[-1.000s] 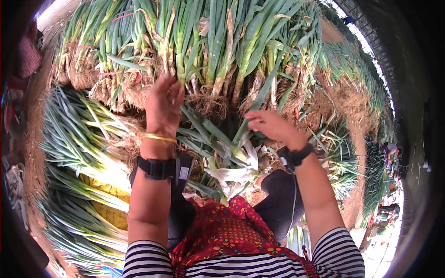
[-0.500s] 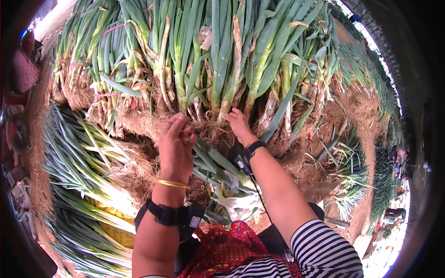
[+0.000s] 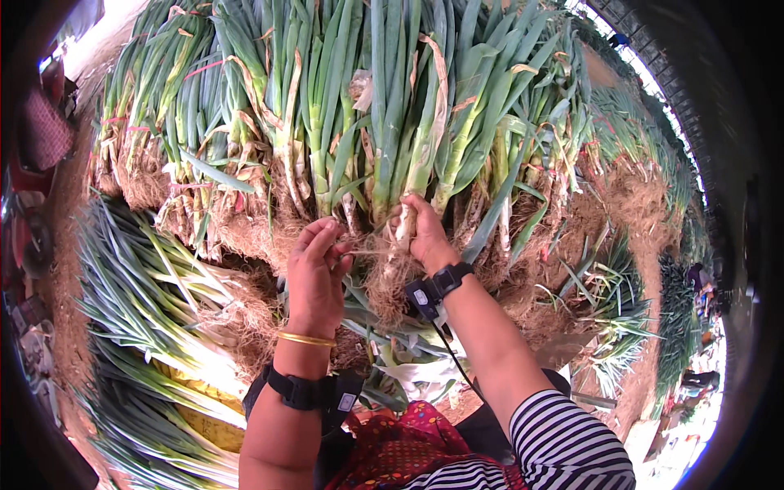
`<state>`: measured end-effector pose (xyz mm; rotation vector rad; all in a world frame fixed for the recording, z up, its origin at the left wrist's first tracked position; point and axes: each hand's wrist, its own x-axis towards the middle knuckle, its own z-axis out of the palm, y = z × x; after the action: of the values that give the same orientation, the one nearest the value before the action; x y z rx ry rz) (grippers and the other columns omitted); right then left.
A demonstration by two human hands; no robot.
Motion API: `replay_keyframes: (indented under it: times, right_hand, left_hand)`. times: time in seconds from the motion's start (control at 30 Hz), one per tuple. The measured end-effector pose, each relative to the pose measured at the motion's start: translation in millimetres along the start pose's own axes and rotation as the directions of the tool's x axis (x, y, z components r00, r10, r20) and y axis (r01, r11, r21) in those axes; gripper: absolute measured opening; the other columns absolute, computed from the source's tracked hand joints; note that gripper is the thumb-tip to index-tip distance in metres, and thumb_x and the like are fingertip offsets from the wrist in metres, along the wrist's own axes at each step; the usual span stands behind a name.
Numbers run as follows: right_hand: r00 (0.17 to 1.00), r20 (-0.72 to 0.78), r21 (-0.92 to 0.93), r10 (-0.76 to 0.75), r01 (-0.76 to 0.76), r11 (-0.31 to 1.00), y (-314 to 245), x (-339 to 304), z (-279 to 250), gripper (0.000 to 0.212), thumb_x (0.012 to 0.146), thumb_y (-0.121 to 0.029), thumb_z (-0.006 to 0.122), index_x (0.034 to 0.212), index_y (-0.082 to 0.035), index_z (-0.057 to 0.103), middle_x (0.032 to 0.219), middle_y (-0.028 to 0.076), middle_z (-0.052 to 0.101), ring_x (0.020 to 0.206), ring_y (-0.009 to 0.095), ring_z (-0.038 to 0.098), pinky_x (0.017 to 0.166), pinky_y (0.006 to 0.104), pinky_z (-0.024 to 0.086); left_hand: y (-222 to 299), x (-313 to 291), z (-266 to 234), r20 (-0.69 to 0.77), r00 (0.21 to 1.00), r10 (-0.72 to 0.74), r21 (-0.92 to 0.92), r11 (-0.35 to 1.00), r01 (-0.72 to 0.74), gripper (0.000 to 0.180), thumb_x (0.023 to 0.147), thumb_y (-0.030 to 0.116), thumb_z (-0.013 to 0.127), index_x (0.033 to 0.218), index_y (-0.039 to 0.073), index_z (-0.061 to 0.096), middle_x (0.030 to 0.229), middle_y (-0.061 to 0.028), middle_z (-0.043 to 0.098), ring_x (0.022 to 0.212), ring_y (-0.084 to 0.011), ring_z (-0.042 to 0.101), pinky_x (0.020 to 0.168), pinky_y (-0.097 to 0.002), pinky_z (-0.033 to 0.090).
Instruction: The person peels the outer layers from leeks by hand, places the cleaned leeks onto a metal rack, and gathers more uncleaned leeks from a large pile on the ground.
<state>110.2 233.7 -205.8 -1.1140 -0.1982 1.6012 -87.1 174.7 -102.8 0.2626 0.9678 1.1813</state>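
Observation:
My right hand is closed round the pale lower stem of a green onion, just above its brown, stringy roots. The onion's long leaves point away from me, against the other onions. My left hand is to the left of those roots, thumb and fingers pinched together. Thin root strands stretch between the two hands, but I cannot make out what the left fingers hold. Behind both hands, a thick row of green onions stands with roots toward me.
More green onions lie at the left, beside a yellow sack. Trimmed leaves and a white scrap are in front of me. Another small heap of onions lies at the right. A red vehicle is at the far left.
My right hand has closed round the onion's stem and drawn it toward me, so its roots hang nearer. The left hand has come slightly closer to me, and its fingers are pinched.

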Motion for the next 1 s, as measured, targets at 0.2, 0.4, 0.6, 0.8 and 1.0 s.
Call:
replay_keyframes:
  times: [0.2,0.4,0.6,0.8,1.0]
  right_hand:
    - [0.851,0.522,0.098,-0.051,0.000,0.995,-71,-105,28,0.014,0.086,-0.019,0.058,0.096,-0.013,0.049,0.071,-0.007,0.043,0.058,0.002,0.045,0.057,0.0233,0.043]
    - [0.869,0.493,0.015,-0.042,0.039,0.999,-80,-213,21,0.028,0.080,-0.021,0.066,0.099,-0.013,0.048,0.074,-0.006,0.046,0.061,0.006,0.047,0.052,0.0262,0.043]
    - [0.793,0.600,-0.142,-0.103,0.233,0.962,-50,-277,0,0.037,0.075,-0.010,0.072,0.103,-0.006,0.048,0.071,0.005,0.054,0.057,0.013,0.054,0.048,0.0280,0.046]
    - [0.748,0.658,-0.464,0.082,0.318,0.827,-22,-296,-33,0.038,0.074,-0.011,0.075,0.103,-0.004,0.051,0.074,0.003,0.056,0.071,0.015,0.058,0.062,0.0292,0.049]
    - [0.703,0.602,-0.518,-0.378,0.704,0.485,-8,-304,-12,0.047,0.079,-0.022,0.070,0.116,-0.005,0.047,0.099,0.008,0.057,0.087,0.018,0.059,0.075,0.0315,0.048]
  left_hand:
    - [-8,0,3,0.046,0.998,0.045,-0.014,0.999,-0.045,0.014,0.087,0.015,0.058,0.099,0.009,0.055,0.081,0.0015,0.056,0.063,-0.0068,0.053,0.055,-0.0189,0.044]
    - [-21,1,9,0.172,0.984,0.039,0.086,0.995,-0.054,0.011,0.086,0.017,0.059,0.095,0.011,0.055,0.080,0.0041,0.056,0.064,-0.0045,0.051,0.057,-0.0180,0.042]
    - [-23,-24,23,0.401,0.896,0.189,0.253,0.918,-0.307,0.016,0.090,0.020,0.055,0.102,0.010,0.056,0.089,0.0028,0.059,0.073,-0.0048,0.051,0.065,-0.0196,0.044]
    - [12,-114,77,0.773,0.559,0.302,0.060,0.841,-0.537,0.073,0.086,0.056,0.048,0.133,0.002,0.034,0.127,-0.0108,0.047,0.113,-0.0204,0.048,0.095,-0.0334,0.038]
    - [-2,-137,64,0.707,0.584,0.400,-0.034,0.843,-0.537,0.072,0.080,0.058,0.056,0.128,0.008,0.040,0.117,-0.0062,0.052,0.104,-0.0202,0.053,0.090,-0.0365,0.045]
